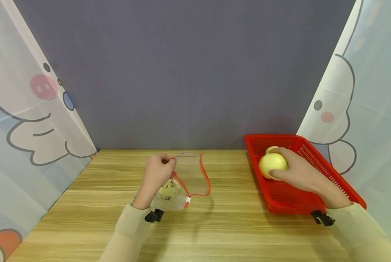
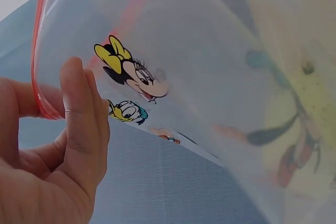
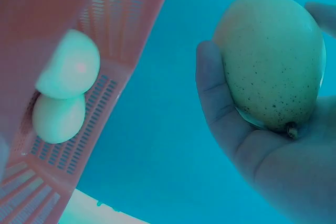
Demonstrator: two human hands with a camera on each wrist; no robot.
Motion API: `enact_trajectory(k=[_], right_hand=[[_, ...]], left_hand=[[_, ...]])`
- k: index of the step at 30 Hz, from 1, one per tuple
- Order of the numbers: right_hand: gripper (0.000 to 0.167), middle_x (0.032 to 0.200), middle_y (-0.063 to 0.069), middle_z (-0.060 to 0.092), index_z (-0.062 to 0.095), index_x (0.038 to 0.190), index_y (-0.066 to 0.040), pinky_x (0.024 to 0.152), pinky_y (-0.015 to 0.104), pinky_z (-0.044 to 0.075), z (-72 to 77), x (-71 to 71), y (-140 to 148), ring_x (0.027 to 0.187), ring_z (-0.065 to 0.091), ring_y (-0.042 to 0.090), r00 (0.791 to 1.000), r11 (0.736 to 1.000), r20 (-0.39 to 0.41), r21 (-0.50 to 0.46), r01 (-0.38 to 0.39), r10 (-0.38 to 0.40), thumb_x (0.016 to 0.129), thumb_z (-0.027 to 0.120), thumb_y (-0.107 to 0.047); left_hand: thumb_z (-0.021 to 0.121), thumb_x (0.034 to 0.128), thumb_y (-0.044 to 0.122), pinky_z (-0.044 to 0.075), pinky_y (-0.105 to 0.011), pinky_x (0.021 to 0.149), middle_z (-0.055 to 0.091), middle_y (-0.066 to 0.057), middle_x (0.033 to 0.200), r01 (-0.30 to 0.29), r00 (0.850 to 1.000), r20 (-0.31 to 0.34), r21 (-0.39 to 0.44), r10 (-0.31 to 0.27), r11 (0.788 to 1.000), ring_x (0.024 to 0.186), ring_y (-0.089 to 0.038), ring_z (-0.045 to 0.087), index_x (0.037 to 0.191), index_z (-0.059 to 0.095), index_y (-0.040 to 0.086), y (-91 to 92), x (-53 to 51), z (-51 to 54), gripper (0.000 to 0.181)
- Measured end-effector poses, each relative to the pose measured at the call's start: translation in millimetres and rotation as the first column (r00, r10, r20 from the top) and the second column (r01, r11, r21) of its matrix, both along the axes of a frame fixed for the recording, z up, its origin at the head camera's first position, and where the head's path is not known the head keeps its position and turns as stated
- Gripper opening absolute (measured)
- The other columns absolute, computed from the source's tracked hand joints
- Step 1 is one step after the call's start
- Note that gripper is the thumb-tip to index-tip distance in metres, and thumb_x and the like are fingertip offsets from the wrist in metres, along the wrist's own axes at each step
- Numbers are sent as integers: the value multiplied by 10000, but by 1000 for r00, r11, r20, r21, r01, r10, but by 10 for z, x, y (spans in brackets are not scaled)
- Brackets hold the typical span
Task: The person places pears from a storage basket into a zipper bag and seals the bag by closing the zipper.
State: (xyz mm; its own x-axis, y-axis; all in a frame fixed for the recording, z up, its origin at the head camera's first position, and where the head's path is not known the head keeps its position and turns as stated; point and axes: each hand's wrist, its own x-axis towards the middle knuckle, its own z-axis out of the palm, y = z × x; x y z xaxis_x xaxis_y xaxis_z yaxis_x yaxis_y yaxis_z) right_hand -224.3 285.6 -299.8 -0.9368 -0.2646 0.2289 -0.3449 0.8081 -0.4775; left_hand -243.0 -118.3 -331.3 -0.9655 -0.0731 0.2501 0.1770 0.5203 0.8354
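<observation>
My left hand (image 1: 158, 171) pinches the red-edged rim of a clear zip bag (image 1: 192, 176), whose mouth gapes to the right. Cartoon figures are printed on the bag, and a yellow fruit (image 1: 168, 190) shows blurrily through its lower part. In the left wrist view, the thumb and fingers (image 2: 79, 108) grip the bag's edge. Over the red basket (image 1: 269, 207), my right hand (image 1: 300, 171) holds a yellow mango (image 3: 273, 61), speckled brown, with its stem toward the palm. Another yellow fruit (image 1: 271, 149) shows behind it; the right wrist view has two in the basket.
The wooden table (image 1: 228, 233) carries the basket at its right side and the bag near the middle. A grey panel (image 1: 189, 72) stands behind the table, and cartoon-printed curtains (image 1: 15, 120) hang at both sides. A white slider (image 1: 188, 199) sits on the bag's red zip.
</observation>
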Motion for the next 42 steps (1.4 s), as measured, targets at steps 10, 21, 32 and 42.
enact_trajectory(k=[10, 21, 32, 42], right_hand=[[600, 1287, 140, 571, 488, 1397, -66, 774, 423, 504, 82, 39, -180, 1015, 559, 294, 1000, 999, 3, -41, 4, -4, 878, 730, -246], [588, 1311, 115, 524, 479, 1410, -125, 737, 390, 503, 124, 41, -417, 1070, 512, 308, 1000, 994, 19, -105, -18, 20, 896, 723, -270], [616, 1326, 107, 531, 453, 1448, -133, 771, 396, 511, 30, 17, -635, 1006, 570, 304, 998, 987, 36, -151, -54, 60, 904, 717, -248], [601, 1346, 68, 533, 482, 1420, -153, 795, 406, 494, -27, -12, -834, 1023, 567, 249, 993, 980, 7, -167, -113, 115, 887, 727, -285]], left_hand=[[583, 976, 168, 504, -344, 494, 674, -79, 721, 2, 1000, 15, 16, -2, 1000, 565, -305, 658, 909, 714, 42, -3, 15, 15, 194], [587, 973, 148, 500, -345, 476, 674, -86, 719, 7, 1000, -13, 23, -6, 1000, 545, -294, 644, 902, 722, 37, -8, 39, 16, 189], [590, 972, 163, 509, -350, 493, 667, -87, 746, -1, 1000, 0, 26, 1, 1000, 540, -262, 635, 912, 715, 50, 15, 66, -15, 180], [582, 969, 146, 506, -346, 487, 663, -94, 741, 0, 1000, -4, 37, 0, 999, 527, -240, 629, 899, 713, 51, 7, 77, -3, 176]])
